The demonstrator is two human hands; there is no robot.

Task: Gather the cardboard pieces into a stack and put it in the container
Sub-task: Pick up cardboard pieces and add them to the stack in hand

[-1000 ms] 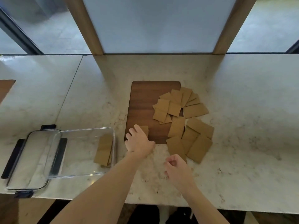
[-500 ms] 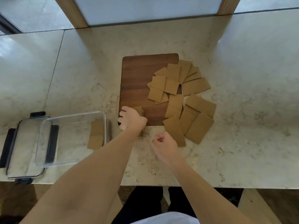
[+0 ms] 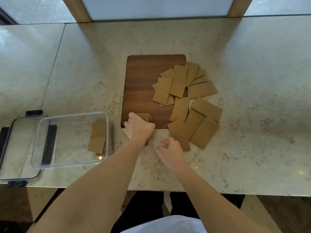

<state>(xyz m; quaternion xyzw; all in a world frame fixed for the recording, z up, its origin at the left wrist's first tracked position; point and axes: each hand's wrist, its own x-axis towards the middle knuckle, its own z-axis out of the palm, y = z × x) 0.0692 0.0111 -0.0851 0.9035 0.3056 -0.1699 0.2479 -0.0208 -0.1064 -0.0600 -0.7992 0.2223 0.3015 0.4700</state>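
Gripping a small stack of tan cardboard rectangles (image 3: 144, 117), the person's left hand (image 3: 138, 127) sat at the near left corner of the dark brown wooden cutting board (image 3: 143, 88), knuckles up, fingers curled over the stack so that only its far edge and a sliver below the wrist showed. The right hand (image 3: 170, 151) hovered just off the board's near edge over the pale veined marble counter (image 3: 252, 140), loosely curled and blurred; whether it pinched anything between its fingers could not be told.

Most of the loose tan cardboard pieces (image 3: 188, 101) lay fanned and overlapping across the right part of the board and spilled onto the counter to its right. One group spread across the far right corner of the board, another ran down past its near right corner, and the nearest piece reached almost to the right hand.

To the left of the board, near the counter's front edge, stood a clear rectangular plastic container (image 3: 70, 140). Against its right wall lay a few cardboard rectangles already inside (image 3: 97, 137), stacked roughly but not squared. The container overlapped a clear lid with black clips (image 3: 18, 148), which rested flat at the far left, partly beyond the counter's corner.

Both bare forearms reached in from the bottom of the view.
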